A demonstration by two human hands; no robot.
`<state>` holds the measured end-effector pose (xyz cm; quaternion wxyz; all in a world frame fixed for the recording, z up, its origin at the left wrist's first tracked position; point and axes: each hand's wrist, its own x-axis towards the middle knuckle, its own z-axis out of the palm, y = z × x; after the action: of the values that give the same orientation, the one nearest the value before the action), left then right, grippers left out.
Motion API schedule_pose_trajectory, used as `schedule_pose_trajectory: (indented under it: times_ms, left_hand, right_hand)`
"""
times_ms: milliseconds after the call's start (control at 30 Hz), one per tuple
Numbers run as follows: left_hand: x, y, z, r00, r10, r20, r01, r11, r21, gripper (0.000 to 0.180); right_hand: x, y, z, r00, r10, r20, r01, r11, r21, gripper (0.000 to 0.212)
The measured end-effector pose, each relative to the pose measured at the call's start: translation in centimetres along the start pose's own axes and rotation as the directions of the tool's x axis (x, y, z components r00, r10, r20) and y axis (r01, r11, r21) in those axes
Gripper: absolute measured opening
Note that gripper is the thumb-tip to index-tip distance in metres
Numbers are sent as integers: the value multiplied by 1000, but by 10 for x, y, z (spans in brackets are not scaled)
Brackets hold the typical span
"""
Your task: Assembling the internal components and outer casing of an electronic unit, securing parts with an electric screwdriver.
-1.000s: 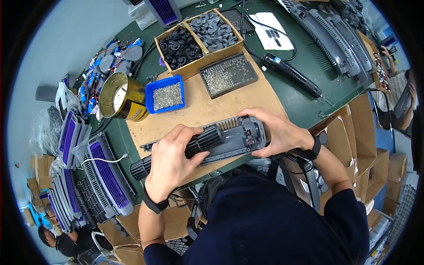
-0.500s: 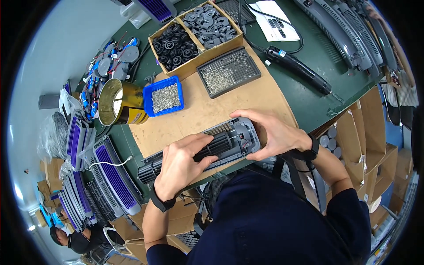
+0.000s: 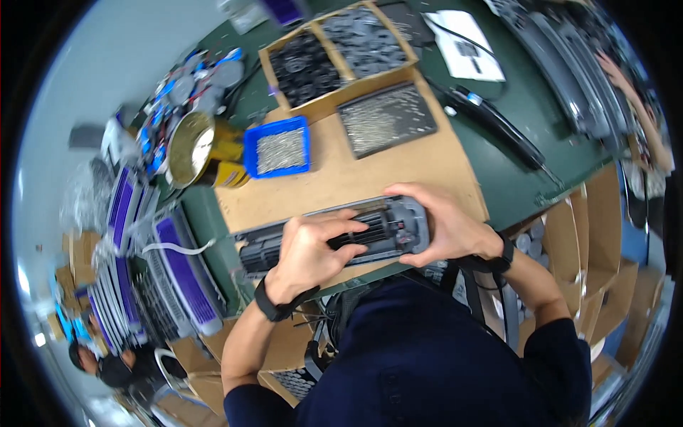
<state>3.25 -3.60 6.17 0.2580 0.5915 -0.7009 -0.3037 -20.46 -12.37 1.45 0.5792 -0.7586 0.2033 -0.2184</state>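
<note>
A long grey plastic fan housing [image 3: 418, 213] lies at the front of the brown board, its open side up. A black ribbed cylindrical fan wheel [image 3: 262, 257] lies lengthwise along it, apparently seated within its walls. Over the wheel's middle, my left hand [image 3: 306, 249] is closed, thumb and fingers gripping it from opposite sides. My right hand [image 3: 455, 229] wraps round the housing's rounded right end, thumb on the near side and fingers on the far side. The wheel's middle is partly hidden under my left hand.
Beyond the board [image 3: 313, 191] stand a blue tray [image 3: 307, 146] and a dark tray [image 3: 428, 128], both with screws, and a divided box [image 3: 313, 107] of black and grey parts. A yellow tin [image 3: 231, 142] stands left, a black electric screwdriver [image 3: 501, 128] right. A person's arm [image 3: 644, 114] shows far right.
The fan wheel has come into line with the housing; its left end stuck out toward me before. My left hand has moved slightly right with it. The whole view has shifted and blurred.
</note>
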Motion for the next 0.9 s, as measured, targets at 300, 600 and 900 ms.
schedule_pose_trajectory:
  times_ms: [300, 600, 900]
  left_hand:
    - [-30, 9, 12, 914, 259, -312, -197, 956, 217, 30]
    - [-95, -34, -22, 517, -129, -846, 618, 740, 264, 20]
    - [-78, -49, -12, 422, -264, -867, 531, 848, 0, 27]
  right_hand:
    - [-8, -9, 7, 997, 72, -12, -72, 997, -3, 92]
    - [18, 7, 2, 987, 115, -114, -59, 909, 412, 35]
    - [30, 8, 25, 948, 217, -235, -87, 882, 463, 43]
